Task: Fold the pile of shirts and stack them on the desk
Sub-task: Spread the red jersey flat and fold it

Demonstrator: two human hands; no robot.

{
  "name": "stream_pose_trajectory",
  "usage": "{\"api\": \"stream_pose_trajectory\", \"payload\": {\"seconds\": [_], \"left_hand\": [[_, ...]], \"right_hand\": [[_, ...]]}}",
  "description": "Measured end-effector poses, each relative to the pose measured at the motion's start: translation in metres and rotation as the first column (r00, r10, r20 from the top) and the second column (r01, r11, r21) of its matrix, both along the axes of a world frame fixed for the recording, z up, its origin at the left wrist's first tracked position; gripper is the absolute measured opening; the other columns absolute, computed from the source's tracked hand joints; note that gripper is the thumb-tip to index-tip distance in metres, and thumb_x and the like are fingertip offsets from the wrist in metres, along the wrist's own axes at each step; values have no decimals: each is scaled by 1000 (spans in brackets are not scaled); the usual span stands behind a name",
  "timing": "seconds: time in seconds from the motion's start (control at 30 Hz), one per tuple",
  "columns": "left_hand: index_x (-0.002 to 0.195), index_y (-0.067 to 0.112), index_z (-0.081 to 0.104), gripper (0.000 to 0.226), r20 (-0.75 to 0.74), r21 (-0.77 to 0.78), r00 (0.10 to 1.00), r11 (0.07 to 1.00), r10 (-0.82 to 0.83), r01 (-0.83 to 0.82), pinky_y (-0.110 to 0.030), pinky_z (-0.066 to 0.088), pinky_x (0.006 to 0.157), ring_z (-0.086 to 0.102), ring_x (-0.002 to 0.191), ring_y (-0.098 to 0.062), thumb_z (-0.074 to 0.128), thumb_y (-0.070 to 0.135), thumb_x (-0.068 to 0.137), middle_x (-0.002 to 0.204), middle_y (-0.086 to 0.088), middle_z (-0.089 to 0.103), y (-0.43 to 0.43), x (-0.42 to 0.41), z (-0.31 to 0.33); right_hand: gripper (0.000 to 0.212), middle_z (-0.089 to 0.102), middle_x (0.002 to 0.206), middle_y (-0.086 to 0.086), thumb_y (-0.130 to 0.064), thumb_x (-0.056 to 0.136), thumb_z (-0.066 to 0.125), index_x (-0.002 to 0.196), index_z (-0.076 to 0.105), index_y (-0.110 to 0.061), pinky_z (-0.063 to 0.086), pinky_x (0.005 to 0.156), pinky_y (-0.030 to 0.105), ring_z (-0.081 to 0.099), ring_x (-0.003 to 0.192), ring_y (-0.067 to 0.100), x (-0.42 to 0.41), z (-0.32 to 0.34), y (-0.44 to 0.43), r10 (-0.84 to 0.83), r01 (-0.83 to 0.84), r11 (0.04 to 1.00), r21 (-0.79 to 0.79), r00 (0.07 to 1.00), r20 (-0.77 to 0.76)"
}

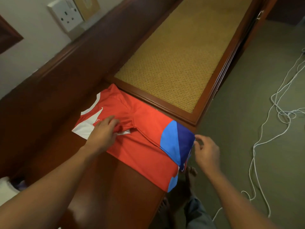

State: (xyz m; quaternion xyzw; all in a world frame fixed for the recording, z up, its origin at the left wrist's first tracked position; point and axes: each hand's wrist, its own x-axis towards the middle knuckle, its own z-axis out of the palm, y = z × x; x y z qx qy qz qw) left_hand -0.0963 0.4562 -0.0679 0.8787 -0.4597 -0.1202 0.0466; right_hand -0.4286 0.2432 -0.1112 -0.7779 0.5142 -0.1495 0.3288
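A red shirt [142,146] with white trim and blue patches lies spread across the dark wooden desk [115,195], its blue end hanging over the desk's right edge. My left hand [104,133] pinches a bunch of red cloth near the white collar. By the blue end, my right hand [206,152] has its fingertips at the shirt's edge and its fingers loosely curled; whether it grips the cloth is unclear.
A woven tan panel [178,55] in a wooden frame lies just beyond the shirt. White cables [280,113] trail over the green carpet on the right. A wall socket [66,12] sits at the upper left. My bare foot [191,174] stands below the desk edge.
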Motion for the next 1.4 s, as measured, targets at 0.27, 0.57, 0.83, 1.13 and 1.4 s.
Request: {"api": "stream_pose_trajectory", "payload": {"seconds": [0.27, 0.57, 0.83, 1.13, 1.4], "left_hand": [[146, 23, 45, 54, 14, 74, 1000, 997, -16, 15, -49, 23, 122, 45, 139, -26, 60, 12, 95, 150, -4, 48, 4, -18, -16], [141, 23, 49, 51, 1, 29, 1000, 999, 14, -14, -51, 28, 120, 50, 134, -24, 65, 14, 93, 144, -2, 54, 8, -14, -17], [131, 22, 58, 54, 56, -28, 998, 999, -15, 17, -48, 42, 105, 58, 117, -29, 76, 9, 82, 130, -3, 61, 14, -12, -11], [117, 21, 68, 32, 22, -187, 999, 982, 25, -21, -41, 50, 82, 63, 93, -23, 77, 24, 86, 103, 1, 67, 23, -8, 0], [112, 23, 71, 23, -226, -187, 807, 789, 546, -586, -35, 55, 78, 66, 86, -19, 68, 37, 93, 101, 2, 72, 28, -1, 8]], "right_hand": [[15, 66, 74, -4, -17, 83, 82, 84, 69, -24, 47, 74, 26, 67, 79, 21, 18, 8, -54, 12, 13, 975, 220, 994, -112], [35, 51, 120, 5, -22, 88, 76, 121, 64, -19, 49, 87, 38, 57, 109, 26, 26, 11, -29, 139, -133, 990, 41, 971, -193], [35, 52, 121, 0, -20, 89, 73, 124, 68, -21, 52, 90, 41, 52, 116, 23, 60, 17, -12, 402, -410, 912, -15, 901, -164], [36, 62, 112, 1, -22, 86, 76, 121, 70, -21, 49, 96, 40, 58, 109, 24, 143, 23, -9, 624, -626, 778, -54, 780, -55], [37, 70, 118, 7, -20, 86, 76, 123, 71, -17, 46, 103, 35, 63, 113, 27, 247, 31, -15, 785, -786, 612, -84, 617, -58]]}}
